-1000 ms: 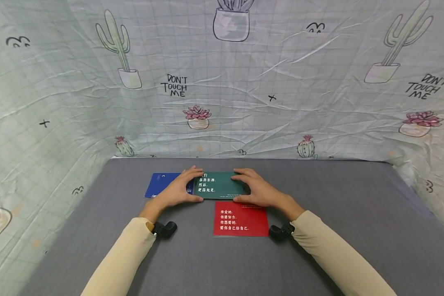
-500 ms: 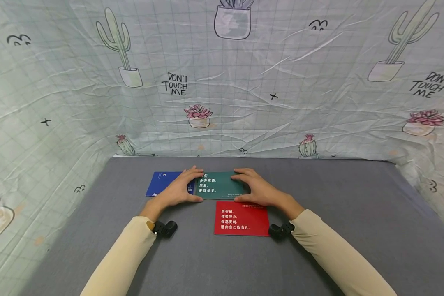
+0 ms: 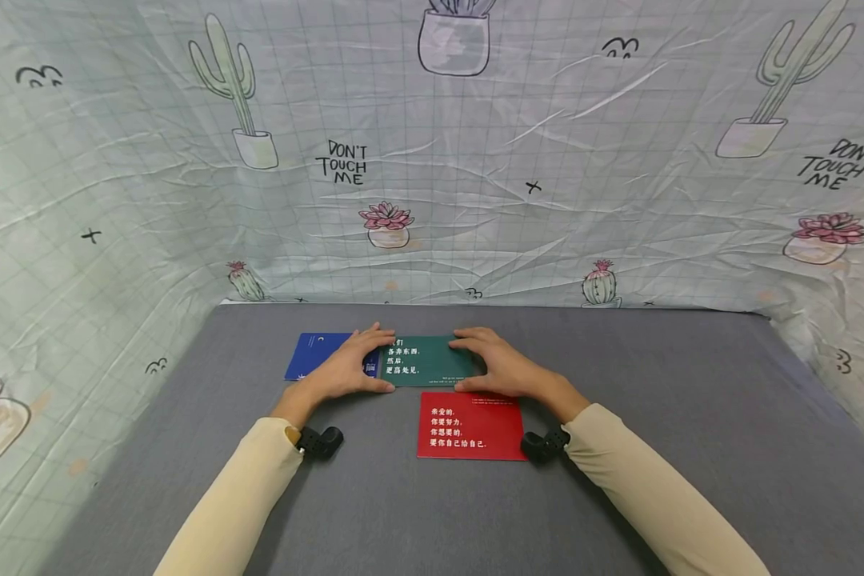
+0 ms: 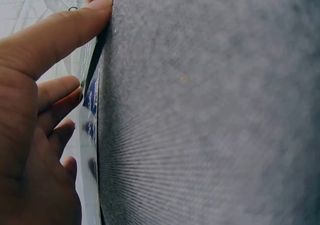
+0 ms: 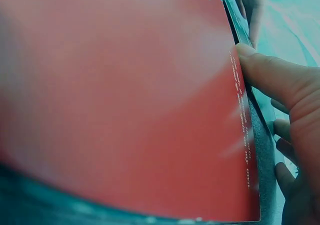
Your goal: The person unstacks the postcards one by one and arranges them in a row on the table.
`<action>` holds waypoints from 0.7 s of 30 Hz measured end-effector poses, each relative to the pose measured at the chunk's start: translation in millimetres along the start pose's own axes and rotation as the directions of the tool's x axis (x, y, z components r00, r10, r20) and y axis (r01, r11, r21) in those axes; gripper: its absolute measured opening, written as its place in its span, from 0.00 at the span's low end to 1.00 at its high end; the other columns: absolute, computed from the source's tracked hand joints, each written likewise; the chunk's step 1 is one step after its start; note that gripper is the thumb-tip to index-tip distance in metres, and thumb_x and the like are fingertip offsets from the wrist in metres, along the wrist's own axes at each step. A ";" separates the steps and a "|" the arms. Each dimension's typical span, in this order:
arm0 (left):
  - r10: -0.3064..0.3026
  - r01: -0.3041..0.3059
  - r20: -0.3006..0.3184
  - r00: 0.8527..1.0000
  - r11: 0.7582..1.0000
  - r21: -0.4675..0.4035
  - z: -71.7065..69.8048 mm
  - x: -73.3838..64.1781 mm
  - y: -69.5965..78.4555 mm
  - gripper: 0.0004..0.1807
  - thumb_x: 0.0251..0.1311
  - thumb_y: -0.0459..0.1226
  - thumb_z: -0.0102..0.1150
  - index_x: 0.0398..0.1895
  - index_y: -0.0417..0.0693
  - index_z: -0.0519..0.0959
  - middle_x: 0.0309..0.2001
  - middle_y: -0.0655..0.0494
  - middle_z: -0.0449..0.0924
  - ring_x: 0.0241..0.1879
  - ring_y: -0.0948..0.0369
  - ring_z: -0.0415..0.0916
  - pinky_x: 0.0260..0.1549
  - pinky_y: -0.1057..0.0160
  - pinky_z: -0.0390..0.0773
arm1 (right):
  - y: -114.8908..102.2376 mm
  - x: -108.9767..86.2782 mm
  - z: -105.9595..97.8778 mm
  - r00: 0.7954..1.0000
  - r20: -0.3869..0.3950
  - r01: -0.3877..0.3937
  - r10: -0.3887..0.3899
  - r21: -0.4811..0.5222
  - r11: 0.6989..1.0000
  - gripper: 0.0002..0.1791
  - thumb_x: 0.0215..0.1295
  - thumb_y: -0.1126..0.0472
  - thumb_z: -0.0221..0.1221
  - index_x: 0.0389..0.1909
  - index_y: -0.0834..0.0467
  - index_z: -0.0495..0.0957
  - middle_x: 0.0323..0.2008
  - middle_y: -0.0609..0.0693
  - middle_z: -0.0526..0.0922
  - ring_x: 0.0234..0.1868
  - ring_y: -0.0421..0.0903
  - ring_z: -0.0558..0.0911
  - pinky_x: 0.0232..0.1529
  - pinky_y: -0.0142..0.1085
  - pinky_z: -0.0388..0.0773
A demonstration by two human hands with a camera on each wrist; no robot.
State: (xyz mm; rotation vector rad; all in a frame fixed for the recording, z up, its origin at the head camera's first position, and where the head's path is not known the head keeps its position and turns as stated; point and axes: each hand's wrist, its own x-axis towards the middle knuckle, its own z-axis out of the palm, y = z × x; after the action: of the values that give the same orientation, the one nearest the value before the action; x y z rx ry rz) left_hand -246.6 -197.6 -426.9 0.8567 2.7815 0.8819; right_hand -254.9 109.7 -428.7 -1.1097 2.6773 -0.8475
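Green card: flat on the grey bench, at 12 o'clock from the person, white print on its face; both hands are on it.
Left hand: on the green card's 9 o'clock end, fingers reaching over the far edge, thumb at the near edge. Grip: fingers bent round that end, pinching it lightly between thumb and fingers.
Right hand: on the card's 3 o'clock end, the mirror of the left, fingers over the top, thumb along the near edge. Grip: lightly closed on that end.
Blue card: at 9 o'clock of the green card, touching or slightly under it; the left hand covers the join.
Red card: at 6 o'clock of the green card, just beside it, edges close or touching; I cannot tell which.
Head view only: shows all three cards at once, the beige sleeves and the cactus-print cloth behind the bench.
Left wrist view only: the left thumb tip pressed at the card's edge where it meets the bench, the card seen edge-on with curled fingers on its far side.
Right wrist view only: the red card fills the picture, blurred; the right thumb lies at its far edge against the green card's dark rim.
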 end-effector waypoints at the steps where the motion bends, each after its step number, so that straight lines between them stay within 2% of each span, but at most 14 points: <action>1: 0.001 -0.001 0.000 1.000 1.000 -0.001 -0.4 0.4 0.0 0.45 0.44 0.46 0.73 0.66 0.38 0.66 0.70 0.45 0.60 0.73 0.48 0.43 0.69 0.47 0.38 | 0.1 0.3 -0.6 1.000 0.002 -0.001 0.001 0.001 1.000 0.39 0.56 0.48 0.66 0.66 0.58 0.67 0.69 0.55 0.60 0.69 0.53 0.56 0.63 0.52 0.63; 10: 0.020 -0.020 -0.011 1.000 1.000 0.014 -2.6 0.8 -1.9 0.45 0.45 0.48 0.72 0.66 0.38 0.67 0.69 0.44 0.62 0.72 0.45 0.44 0.68 0.43 0.38 | 2.1 3.8 -2.9 1.000 0.014 0.000 0.000 0.007 1.000 0.38 0.56 0.48 0.67 0.66 0.57 0.68 0.69 0.56 0.61 0.69 0.53 0.56 0.63 0.52 0.62; 21: 0.001 -0.001 0.007 1.000 1.000 0.018 -2.4 -0.8 -2.1 0.45 0.46 0.49 0.72 0.66 0.39 0.67 0.69 0.46 0.61 0.72 0.46 0.43 0.68 0.44 0.37 | 5.2 2.8 1.7 1.000 0.007 0.006 -0.006 0.014 1.000 0.38 0.55 0.48 0.67 0.65 0.58 0.69 0.69 0.55 0.60 0.69 0.52 0.55 0.63 0.52 0.62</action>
State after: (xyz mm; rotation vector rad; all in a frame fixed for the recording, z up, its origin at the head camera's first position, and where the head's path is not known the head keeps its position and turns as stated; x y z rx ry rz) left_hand -247.5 -200.6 -426.2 0.8623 2.7873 0.8536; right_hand -259.6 110.1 -432.6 -1.1157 2.6600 -0.8605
